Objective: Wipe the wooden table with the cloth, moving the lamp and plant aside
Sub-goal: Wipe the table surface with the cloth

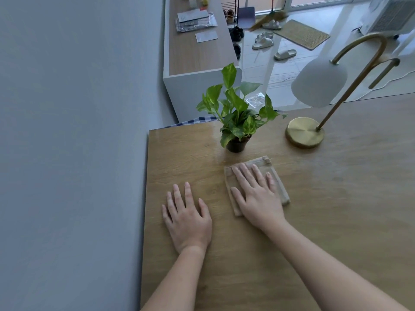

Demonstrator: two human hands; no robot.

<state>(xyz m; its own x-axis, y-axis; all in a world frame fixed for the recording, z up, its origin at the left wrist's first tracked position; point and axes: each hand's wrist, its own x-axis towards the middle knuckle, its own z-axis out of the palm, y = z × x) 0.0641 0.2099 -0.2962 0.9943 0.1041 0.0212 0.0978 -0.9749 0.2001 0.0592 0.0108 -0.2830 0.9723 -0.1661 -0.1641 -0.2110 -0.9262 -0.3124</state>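
The right hand (256, 194) lies flat on the folded beige cloth (280, 186) at the centre of the frame, fingers straight and slightly apart, pressing it onto the wooden table (336, 209). The left hand (188, 218) rests palm down on the bare wood just left of the cloth, fingers straight and spread. The plant (235, 111), in a small dark pot, stands just above the cloth, close to but apart from it. The lamp (318, 84), with a white shade and round brass base, stands to the right of the plant. Papers (195, 19) lie on a sideboard at top centre; their print is too small to read.
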